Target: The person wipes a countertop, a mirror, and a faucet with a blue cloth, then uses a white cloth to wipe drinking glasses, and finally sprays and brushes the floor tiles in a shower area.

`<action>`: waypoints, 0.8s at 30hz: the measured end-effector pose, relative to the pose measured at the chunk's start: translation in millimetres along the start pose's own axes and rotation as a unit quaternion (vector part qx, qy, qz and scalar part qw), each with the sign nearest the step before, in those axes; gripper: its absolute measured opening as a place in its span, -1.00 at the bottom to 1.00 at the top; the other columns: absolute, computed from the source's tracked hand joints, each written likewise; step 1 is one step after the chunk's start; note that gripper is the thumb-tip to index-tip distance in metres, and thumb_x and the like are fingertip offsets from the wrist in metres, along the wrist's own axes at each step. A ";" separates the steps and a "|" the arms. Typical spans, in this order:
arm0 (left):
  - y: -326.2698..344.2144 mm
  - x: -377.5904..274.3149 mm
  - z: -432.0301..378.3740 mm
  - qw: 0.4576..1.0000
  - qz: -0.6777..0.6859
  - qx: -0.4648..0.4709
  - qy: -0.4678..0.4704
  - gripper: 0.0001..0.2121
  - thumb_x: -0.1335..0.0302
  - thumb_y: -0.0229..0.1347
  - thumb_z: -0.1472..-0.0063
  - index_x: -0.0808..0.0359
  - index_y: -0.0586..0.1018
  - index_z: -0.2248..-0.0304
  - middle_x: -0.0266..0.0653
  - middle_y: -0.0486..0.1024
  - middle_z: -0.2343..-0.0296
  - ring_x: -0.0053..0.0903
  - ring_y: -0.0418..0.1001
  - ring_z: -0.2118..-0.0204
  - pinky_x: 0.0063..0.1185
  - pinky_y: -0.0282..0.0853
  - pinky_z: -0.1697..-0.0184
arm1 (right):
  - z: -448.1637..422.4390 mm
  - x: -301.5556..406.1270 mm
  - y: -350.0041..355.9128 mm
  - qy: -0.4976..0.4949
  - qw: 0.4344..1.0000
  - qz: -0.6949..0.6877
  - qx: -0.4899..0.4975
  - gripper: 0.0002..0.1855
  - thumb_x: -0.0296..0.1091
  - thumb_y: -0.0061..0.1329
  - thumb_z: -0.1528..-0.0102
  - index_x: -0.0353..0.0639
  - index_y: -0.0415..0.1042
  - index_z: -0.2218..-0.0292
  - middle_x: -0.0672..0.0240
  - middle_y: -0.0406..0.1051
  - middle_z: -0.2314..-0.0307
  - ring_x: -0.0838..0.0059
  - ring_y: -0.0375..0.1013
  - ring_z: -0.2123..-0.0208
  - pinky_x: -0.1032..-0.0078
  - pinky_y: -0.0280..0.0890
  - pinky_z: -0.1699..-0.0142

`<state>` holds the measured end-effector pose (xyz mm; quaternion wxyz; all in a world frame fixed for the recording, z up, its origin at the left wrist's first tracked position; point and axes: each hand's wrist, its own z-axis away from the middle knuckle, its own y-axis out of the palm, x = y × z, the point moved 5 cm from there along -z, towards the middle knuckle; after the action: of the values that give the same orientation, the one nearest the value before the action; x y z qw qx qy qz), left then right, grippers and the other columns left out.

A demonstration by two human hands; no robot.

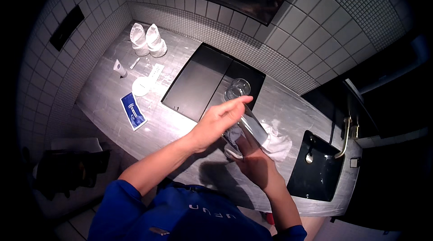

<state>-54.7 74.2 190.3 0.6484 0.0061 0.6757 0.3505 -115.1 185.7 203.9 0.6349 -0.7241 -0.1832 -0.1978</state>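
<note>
A shiny, mirror-like cylindrical vessel (pixel 252 127) is held tilted above the counter, between my two hands. My left hand (pixel 220 117) lies across its upper end with the fingers stretched out. From below, my right hand (pixel 258 165) supports the vessel, its fingers mostly hidden. A strip of white cloth (pixel 233 152) shows beside the right-hand fingers; how it is held is unclear. Another white cloth (pixel 279 143) lies crumpled on the counter behind the vessel. Just beyond my left fingertips, a clear drinking glass (pixel 239 87) stands on a black tray (pixel 192 82).
The grey marbled counter (pixel 101 105) carries two rolled white cloths (pixel 149 43), a small tube (pixel 120 68), a white disc (pixel 141 86), a white card (pixel 156 73) and a blue packet (pixel 133 110). To the right are a black sink (pixel 316 170) and a brass faucet (pixel 345 139).
</note>
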 end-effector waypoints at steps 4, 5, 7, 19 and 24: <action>4.0 -21.8 -0.6 0.978 -0.174 0.032 0.109 -0.55 0.18 -0.07 -0.21 0.32 0.34 0.02 -0.34 0.33 0.37 -0.65 0.27 0.30 -0.69 0.17 0.17 | -3.6 5.3 0.3 -0.052 0.993 -0.091 -0.056 -0.44 -0.63 -0.03 0.17 -0.20 0.25 0.06 0.07 0.19 0.04 0.05 0.19 -0.01 0.36 0.16 -0.02; 6.0 -27.2 0.2 0.958 -0.243 0.042 0.148 -0.56 0.19 -0.07 -0.21 0.32 0.35 0.02 -0.33 0.33 0.38 -0.64 0.26 0.30 -0.67 0.17 0.16 | -1.2 2.9 2.2 -0.019 0.989 -0.143 -0.044 -0.42 -0.60 -0.02 0.17 -0.20 0.23 0.04 0.08 0.19 0.04 0.08 0.19 -0.01 0.37 0.16 -0.02; 10.8 -31.8 3.4 0.951 -0.235 0.074 0.186 -0.54 0.16 -0.06 -0.18 0.31 0.38 0.04 -0.28 0.32 0.35 -0.57 0.27 0.28 -0.63 0.18 0.15 | 9.0 1.3 3.8 0.040 0.969 -0.244 -0.020 -0.37 -0.55 0.02 0.17 -0.20 0.19 0.01 0.11 0.20 0.04 0.15 0.21 -0.01 0.40 0.16 -0.02; -5.1 -1.8 1.3 0.998 0.051 0.033 0.008 -0.47 0.11 0.07 -0.09 0.42 0.43 0.12 -0.17 0.36 0.14 -0.53 0.33 0.11 -0.61 0.24 0.06 | 17.7 -8.7 18.6 0.018 0.989 -0.116 -0.088 -0.24 -0.62 0.07 0.24 -0.26 0.12 -0.03 0.17 0.25 0.10 0.31 0.20 0.00 0.39 0.10 -0.08; 12.9 -8.5 -5.5 0.960 0.206 0.185 0.038 -0.46 0.15 0.26 0.11 0.41 0.50 0.21 -0.09 0.35 0.13 -0.45 0.37 0.10 -0.54 0.26 0.02 | 19.4 0.9 20.7 0.137 0.667 -0.732 -0.029 -0.16 -0.64 0.05 0.31 -0.28 0.07 -0.05 0.19 0.27 0.11 0.29 0.27 0.04 0.35 0.12 -0.08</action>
<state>-63.9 77.4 203.4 0.5238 0.2514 0.7371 0.3453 -102.6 202.3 184.6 0.2829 -0.3406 -0.5593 -0.7008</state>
